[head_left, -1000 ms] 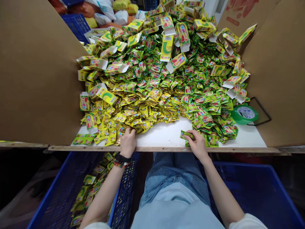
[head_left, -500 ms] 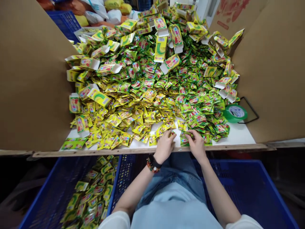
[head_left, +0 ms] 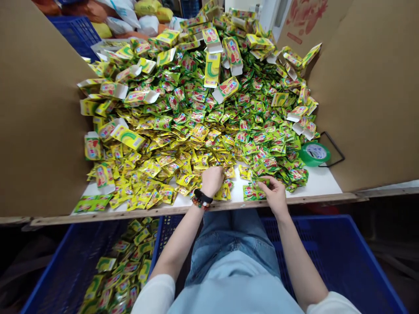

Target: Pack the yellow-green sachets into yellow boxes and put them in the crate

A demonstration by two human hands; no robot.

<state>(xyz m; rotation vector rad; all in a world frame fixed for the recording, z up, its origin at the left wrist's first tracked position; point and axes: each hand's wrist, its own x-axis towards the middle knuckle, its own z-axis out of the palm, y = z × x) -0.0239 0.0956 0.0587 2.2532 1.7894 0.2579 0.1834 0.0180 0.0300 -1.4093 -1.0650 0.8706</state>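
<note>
My right hand (head_left: 276, 194) pinches a small green candy packet (head_left: 262, 182) between thumb and fingers, just above other green packets (head_left: 250, 193) near the table's front edge. My left hand (head_left: 212, 180), with a dark band and beads at the wrist, reaches into the yellow packets (head_left: 193, 163); its fingers point away and are hidden, so I cannot see what they hold. One yellow packet (head_left: 244, 172) lies by itself on the white tabletop (head_left: 238, 192) between my hands.
A heap of packets and open yellow boxes (head_left: 212, 69) rises at the back between cardboard walls (head_left: 353, 109). Green tape (head_left: 314, 154) lies at the right. Below the wooden edge (head_left: 131, 213) stand blue crates (head_left: 327, 257), the left one containing packets (head_left: 122, 270).
My left hand has moved left and forward from the middle into the yellow packets. My right hand stays near the green packets with one pinched. The whole view has shifted slightly.
</note>
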